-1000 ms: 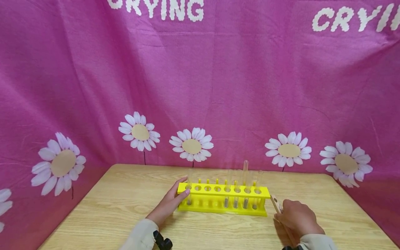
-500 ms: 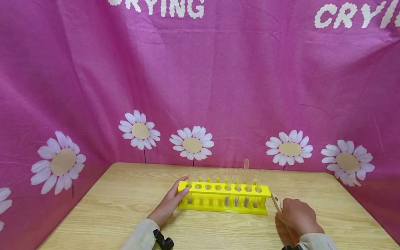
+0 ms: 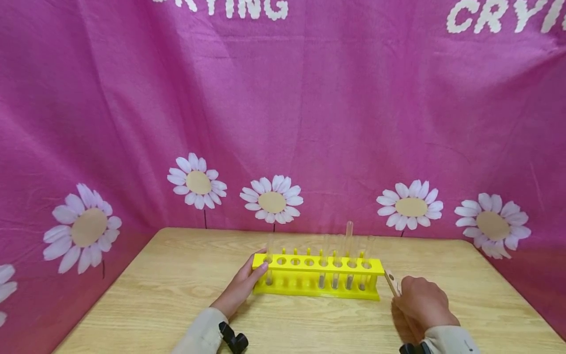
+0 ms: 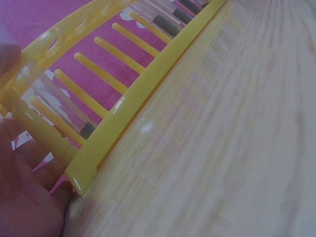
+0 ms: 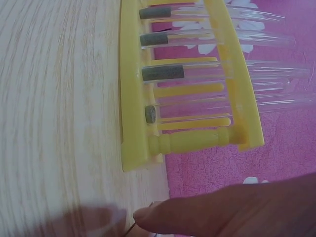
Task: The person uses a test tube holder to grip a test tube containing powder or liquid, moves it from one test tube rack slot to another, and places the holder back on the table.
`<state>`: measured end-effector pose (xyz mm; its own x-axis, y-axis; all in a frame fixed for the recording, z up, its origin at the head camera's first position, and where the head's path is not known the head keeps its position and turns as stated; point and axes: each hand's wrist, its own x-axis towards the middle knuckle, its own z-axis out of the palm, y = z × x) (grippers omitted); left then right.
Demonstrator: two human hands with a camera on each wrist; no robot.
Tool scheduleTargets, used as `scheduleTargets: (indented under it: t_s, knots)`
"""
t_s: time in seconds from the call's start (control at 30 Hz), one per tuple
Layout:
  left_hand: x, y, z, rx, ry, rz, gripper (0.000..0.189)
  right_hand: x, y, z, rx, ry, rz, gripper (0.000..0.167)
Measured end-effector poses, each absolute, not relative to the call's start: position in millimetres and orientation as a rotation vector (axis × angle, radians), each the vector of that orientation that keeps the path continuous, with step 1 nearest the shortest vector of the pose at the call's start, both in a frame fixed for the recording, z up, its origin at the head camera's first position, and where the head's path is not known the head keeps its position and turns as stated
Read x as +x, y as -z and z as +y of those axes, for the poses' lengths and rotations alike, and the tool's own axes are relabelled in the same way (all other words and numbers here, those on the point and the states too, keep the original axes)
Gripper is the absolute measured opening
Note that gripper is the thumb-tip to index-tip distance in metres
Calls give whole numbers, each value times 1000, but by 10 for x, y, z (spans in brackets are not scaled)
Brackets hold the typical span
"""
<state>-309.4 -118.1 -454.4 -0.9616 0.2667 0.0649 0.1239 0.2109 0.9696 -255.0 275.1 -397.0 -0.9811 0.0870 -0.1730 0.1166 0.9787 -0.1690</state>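
A yellow test tube rack [image 3: 309, 292] stands upright on the table. My left hand [image 3: 236, 290] grips its left end, thumb on the front of the top plate and fingers behind. One glass test tube [image 3: 270, 244] stands in the leftmost hole; several more, with one taller test tube [image 3: 349, 231], fill the right-hand holes. Dark grey material [image 5: 163, 73] lies in the tube bottoms at differing depths. Just right of the rack, my right hand [image 3: 424, 300] holds a wooden test tube clamp [image 3: 391, 281], its tip close to the rack's right end; the fingers hide most of it.
The light wooden table [image 3: 146, 295] extends on both sides of the rack. A pink cloth [image 3: 336, 123] with printed daisies hangs behind the table and along its sides. Short yellow pegs [image 4: 118, 59] rise along the back of the rack's base.
The head view has tilted slightly, so rack, hands and cloth all sit a little higher or shifted in the frame. Both hands keep their holds; little else differs.
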Motion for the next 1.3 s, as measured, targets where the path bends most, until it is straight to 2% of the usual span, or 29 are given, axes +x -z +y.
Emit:
scheduleTargets:
  t_s: [1.03, 1.3]
  knots:
    - [-3112, 4566, -1181, 409, -1841, 2376, 67, -2582, 3984, 2802, 163, 252, 2978, 18]
    - [-3109, 4558, -1187, 419, -1849, 2377, 63, -2526, 3958, 2826, 126, 314, 3026, 18]
